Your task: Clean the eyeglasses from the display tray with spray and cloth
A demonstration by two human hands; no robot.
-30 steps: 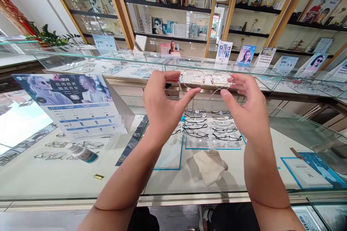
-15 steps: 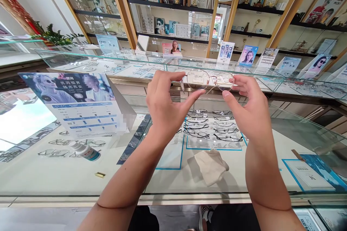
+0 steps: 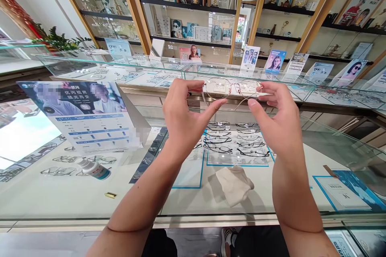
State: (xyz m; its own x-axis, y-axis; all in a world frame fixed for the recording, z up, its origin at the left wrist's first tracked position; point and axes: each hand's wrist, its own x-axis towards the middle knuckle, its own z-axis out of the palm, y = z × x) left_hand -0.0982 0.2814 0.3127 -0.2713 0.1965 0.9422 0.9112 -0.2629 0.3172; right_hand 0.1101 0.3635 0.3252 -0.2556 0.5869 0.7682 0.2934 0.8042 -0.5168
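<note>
The left hand grasps the glasses at their left end, fingertips at the hinge and thumb reaching under the left lens; whether that thumb touches the rim I cannot tell. The glasses are held up in the air between both hands, above the counter, with the arms hanging toward the wearer. The right hand grasps the other end the same way, its thumb near the lower edge of the right lens. To do this well, I would keep both pinches light and level on the hinges, keep the thumbs off the lenses, and avoid pulling the ends apart, as the thin wire looks easy to bend.

At left, the bottle lies tilted on the near case; how full it is cannot be told. Under the glass at left are pale frames; in the middle, rows of dark frames, with the crumpled cloth nearer the wearer; at right, a blue-edged card. Behind, the far case holds more frames in rows
</note>
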